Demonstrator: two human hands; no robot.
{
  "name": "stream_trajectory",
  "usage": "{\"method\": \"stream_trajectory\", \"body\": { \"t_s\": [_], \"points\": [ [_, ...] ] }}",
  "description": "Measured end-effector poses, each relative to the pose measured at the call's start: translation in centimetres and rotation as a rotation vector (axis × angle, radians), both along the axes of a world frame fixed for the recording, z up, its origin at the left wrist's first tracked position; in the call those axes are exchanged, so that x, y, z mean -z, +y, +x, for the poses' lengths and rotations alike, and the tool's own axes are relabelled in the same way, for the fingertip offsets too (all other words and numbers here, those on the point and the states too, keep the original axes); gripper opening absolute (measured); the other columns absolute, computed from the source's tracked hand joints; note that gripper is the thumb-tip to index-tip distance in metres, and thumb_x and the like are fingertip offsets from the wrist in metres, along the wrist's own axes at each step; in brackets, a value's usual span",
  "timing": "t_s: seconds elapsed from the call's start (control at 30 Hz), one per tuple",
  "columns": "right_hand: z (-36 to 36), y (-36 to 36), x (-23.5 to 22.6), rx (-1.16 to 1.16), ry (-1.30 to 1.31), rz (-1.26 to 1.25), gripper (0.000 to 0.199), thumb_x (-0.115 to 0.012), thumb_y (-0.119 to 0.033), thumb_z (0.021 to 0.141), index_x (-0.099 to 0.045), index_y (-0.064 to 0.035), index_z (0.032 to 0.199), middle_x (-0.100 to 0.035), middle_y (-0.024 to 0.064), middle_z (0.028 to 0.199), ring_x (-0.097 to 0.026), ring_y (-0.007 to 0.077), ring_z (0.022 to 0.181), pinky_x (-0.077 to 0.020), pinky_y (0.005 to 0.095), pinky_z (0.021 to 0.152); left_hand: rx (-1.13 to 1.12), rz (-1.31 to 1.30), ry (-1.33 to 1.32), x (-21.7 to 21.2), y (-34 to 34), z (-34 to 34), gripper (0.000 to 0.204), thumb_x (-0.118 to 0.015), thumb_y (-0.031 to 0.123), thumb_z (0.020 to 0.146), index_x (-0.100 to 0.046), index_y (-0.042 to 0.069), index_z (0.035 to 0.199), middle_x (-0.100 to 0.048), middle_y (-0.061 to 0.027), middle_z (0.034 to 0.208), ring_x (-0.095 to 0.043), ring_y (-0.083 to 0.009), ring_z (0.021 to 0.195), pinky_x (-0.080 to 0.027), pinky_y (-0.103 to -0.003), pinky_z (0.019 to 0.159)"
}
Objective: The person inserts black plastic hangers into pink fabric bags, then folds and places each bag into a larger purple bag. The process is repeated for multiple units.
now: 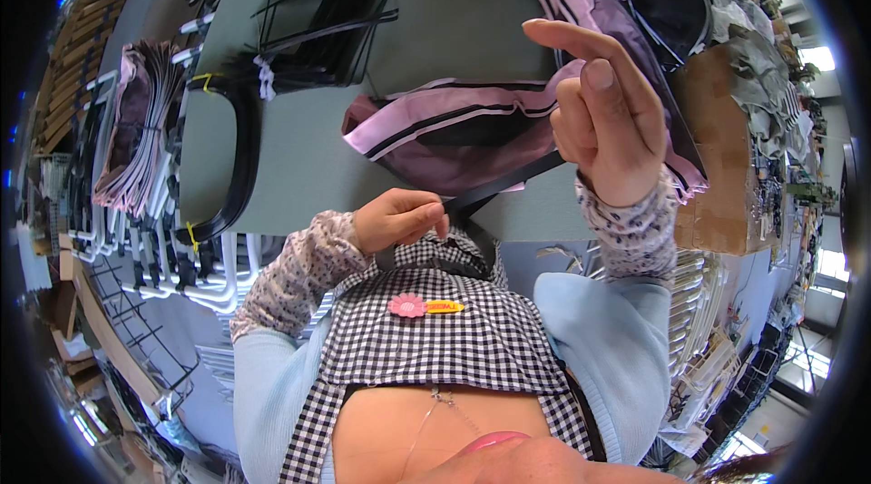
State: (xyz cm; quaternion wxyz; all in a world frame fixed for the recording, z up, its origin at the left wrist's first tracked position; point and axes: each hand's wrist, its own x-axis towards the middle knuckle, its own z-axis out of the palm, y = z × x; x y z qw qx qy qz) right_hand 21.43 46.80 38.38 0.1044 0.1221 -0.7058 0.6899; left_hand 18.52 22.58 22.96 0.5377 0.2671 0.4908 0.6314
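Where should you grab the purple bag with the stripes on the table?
Probably by its black strap, reaching in from the near side. The purple bag lies flat and floppy on the green table, so its body gives no firm edge. The strap runs out toward the person, where the left hand already pinches it; the right hand is lifted.

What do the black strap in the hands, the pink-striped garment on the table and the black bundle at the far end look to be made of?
Strap: flat, matte, probably woven webbing or plastic; held taut between the left hand and right hand.
Garment: soft fabric with a slight sheen; it folds and creases.
Bundle: thin, stiff black strips, likely plastic; too small to be sure.
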Motion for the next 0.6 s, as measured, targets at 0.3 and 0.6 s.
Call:
{"method": "stream_trajectory", "body": {
  "t_s": [0.3, 0.6],
  "points": [
    [-5.7, 3.2, 5.9, 0.740, 0.574, 0.407, 0.040, -0.042, -0.027, 0.105, -0.056, 0.0067, 0.121, -0.057, 0.0137, 0.100, -0.056, 0.0179, 0.077, -0.0499, 0.0263, 0.066, -0.466, 0.423, -0.158, -3.0, -8.9, -3.8, 0.038, -0.043, 0.030, 0.106, -0.051, 0.005, 0.079, -0.036, 0.0051, 0.055, -0.027, -0.0042, 0.044, -0.021, -0.022, 0.043],
    [-7.4, -9.1, 27.0, -0.115, 0.343, 1.175, 0.053, -0.076, -0.020, 0.072, -0.057, -0.0119, 0.121, -0.045, 0.0097, 0.137, -0.041, 0.0304, 0.130, -0.0353, 0.0535, 0.108, -1.005, 0.065, 0.294, 1.5, -15.2, -4.3, 0.037, -0.048, 0.034, 0.104, -0.052, 0.007, 0.079, -0.039, 0.0059, 0.055, -0.030, -0.0023, 0.045, -0.021, -0.022, 0.043]
  ]
}}
